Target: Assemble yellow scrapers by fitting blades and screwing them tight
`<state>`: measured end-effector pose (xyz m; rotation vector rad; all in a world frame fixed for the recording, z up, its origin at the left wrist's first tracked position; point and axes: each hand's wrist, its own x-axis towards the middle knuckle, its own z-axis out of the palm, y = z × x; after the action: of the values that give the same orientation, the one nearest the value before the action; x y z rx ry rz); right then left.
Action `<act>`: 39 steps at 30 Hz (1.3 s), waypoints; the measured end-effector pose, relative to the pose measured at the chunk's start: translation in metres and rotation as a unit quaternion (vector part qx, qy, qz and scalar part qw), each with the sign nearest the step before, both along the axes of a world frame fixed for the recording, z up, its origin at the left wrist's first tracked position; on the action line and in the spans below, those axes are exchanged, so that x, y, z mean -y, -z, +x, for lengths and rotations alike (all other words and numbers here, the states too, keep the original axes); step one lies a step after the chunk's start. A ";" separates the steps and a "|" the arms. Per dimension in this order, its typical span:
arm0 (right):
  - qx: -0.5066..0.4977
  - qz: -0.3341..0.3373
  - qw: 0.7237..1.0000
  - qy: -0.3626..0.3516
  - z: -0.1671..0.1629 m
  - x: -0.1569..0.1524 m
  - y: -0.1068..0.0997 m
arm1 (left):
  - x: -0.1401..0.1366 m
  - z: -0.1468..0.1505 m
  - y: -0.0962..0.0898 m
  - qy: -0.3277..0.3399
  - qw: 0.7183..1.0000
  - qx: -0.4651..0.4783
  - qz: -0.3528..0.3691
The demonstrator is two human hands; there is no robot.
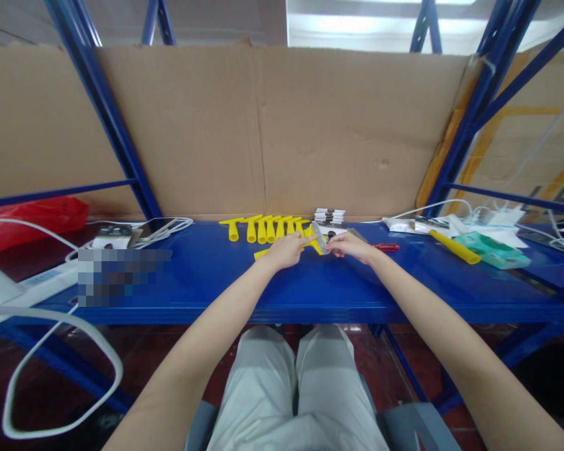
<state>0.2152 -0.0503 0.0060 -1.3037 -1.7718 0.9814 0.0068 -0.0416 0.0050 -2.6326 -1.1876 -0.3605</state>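
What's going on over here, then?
A seated person's left hand holds a yellow T-shaped tool, while the right hand is at the pale strip along its head. More yellow T-shaped pieces stand in a row behind, and a red-handled tool lies to the right.

Along the middle of the blue bench's [207, 275] back edge I see a row of yellow T-shaped pieces [262, 233], with a stack of white packets [329, 216] just to their right. A red-handled tool [389, 247] lies right of centre. White cable [173, 227] loops toward the back-left corner; a green packet [496, 252] sits near the right end.
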 end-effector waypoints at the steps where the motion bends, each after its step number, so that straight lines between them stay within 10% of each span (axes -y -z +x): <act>1: -0.001 0.000 1.000 -0.002 0.000 0.000 0.000 | 0.000 0.000 0.000 0.004 1.000 -0.004 0.001; 39: -0.003 -0.011 0.994 -0.105 0.004 -0.011 0.012 | 0.007 0.006 0.004 0.025 0.997 -0.065 0.023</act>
<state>0.2190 -0.0397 -0.0063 -1.1424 -1.9276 1.1202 0.0127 -0.0482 0.0015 -2.6069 -1.0608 -0.2172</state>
